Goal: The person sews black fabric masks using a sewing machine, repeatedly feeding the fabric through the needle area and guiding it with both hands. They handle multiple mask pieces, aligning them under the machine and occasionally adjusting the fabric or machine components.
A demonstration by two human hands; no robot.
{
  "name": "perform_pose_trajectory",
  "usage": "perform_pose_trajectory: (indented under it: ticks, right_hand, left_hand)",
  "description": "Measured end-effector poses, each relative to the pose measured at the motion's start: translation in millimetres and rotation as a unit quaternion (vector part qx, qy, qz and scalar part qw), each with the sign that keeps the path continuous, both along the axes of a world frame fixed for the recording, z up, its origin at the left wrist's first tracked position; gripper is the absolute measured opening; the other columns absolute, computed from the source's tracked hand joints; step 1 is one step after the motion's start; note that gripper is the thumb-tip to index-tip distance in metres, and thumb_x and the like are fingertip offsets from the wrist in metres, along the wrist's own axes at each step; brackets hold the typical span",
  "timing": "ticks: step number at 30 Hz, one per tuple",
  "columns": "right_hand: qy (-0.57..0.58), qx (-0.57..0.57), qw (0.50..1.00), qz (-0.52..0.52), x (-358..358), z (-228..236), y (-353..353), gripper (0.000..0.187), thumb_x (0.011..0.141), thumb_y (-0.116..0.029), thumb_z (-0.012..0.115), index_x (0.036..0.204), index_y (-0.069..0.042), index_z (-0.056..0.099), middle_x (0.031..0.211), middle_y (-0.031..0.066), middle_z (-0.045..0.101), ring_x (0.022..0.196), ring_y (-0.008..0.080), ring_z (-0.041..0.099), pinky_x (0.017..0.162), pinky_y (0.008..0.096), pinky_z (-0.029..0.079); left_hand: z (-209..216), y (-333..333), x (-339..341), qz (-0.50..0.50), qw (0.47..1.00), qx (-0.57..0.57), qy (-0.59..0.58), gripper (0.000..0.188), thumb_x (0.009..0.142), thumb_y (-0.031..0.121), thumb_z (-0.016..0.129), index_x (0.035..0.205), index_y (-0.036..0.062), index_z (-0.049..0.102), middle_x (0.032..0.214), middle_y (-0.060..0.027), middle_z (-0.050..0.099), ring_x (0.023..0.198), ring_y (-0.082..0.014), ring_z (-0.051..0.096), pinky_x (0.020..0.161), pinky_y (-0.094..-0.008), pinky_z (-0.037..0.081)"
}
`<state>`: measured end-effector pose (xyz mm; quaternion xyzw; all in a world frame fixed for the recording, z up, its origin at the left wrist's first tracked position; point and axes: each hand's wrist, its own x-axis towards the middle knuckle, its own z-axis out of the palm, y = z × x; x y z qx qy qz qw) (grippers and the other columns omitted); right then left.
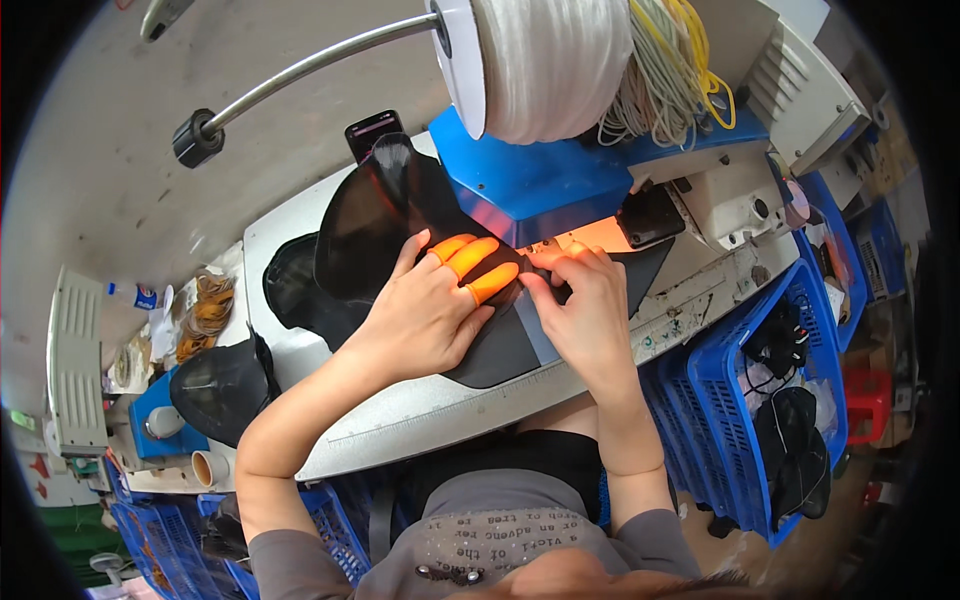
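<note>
My left hand [430, 305], with orange finger covers on several fingers, lies with its fingers stretched out over a glossy black shaped piece [370, 220]. My right hand [585, 310] has thumb and fingers pinched at the edge of that black work, just under the blue machine head [530, 180]. What sits exactly between the right fingertips is partly hidden. Under both hands spreads a flat dark sheet [500, 360] on the pale machine table [400, 425]. A warm light glows on the bed beside my right fingers.
A large spool of white tape [550, 70] and yellow cords [705, 60] hang above the machine. One phone [373, 135] stands behind; another phone [652, 217] lies right. More black pieces [225, 390] rest left. Blue crates [720, 410] stand right of the table.
</note>
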<state>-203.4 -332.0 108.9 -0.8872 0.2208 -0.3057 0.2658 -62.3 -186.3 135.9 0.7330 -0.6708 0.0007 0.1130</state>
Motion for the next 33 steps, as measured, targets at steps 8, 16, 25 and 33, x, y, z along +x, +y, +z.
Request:
perform_pose_trajectory:
  ticks: [8,16,25,33]
  right_hand:
    - [0.013,-0.004,0.999,0.031,10,2,-10,0.013,0.085,-0.011,0.067,0.092,-0.002,0.073,0.089,0.012,0.069,0.087,0.0306,0.062,0.084,0.0413,0.046]
    - [0.01,0.001,1.0,0.027,14,5,-11,0.012,0.084,-0.011,0.068,0.088,-0.001,0.073,0.084,0.0143,0.069,0.083,0.0328,0.065,0.081,0.041,0.049]
    - [-0.049,0.0,0.999,0.016,11,-1,-12,0.01,0.083,-0.011,0.069,0.087,-0.002,0.073,0.08,0.012,0.067,0.079,0.0304,0.064,0.079,0.0398,0.047]
    - [-0.112,-0.02,0.993,0.023,-19,-8,-18,0.009,0.077,-0.005,0.075,0.086,-0.006,0.074,0.076,0.003,0.061,0.074,0.0218,0.058,0.071,0.0359,0.042]
  left_hand:
    - [7,-13,17,-0.027,0.999,0.021,0.015,0.047,0.085,0.021,0.062,0.131,0.0106,0.062,0.12,-0.0173,0.058,0.117,-0.036,0.052,0.113,-0.0582,0.022]
    - [2,-21,43,-0.074,0.997,-0.012,0.022,0.041,0.082,0.019,0.066,0.122,0.0102,0.065,0.121,-0.0148,0.064,0.125,-0.0343,0.053,0.118,-0.0606,0.019]
    - [6,-24,53,-0.089,0.994,-0.028,0.05,0.038,0.082,0.021,0.07,0.118,0.0081,0.067,0.12,-0.015,0.065,0.125,-0.0349,0.053,0.12,-0.0576,0.018]
    - [9,-19,50,-0.065,0.998,-0.01,-0.018,0.037,0.086,0.027,0.07,0.118,0.0092,0.069,0.116,-0.0162,0.066,0.121,-0.0364,0.054,0.117,-0.0581,0.025]
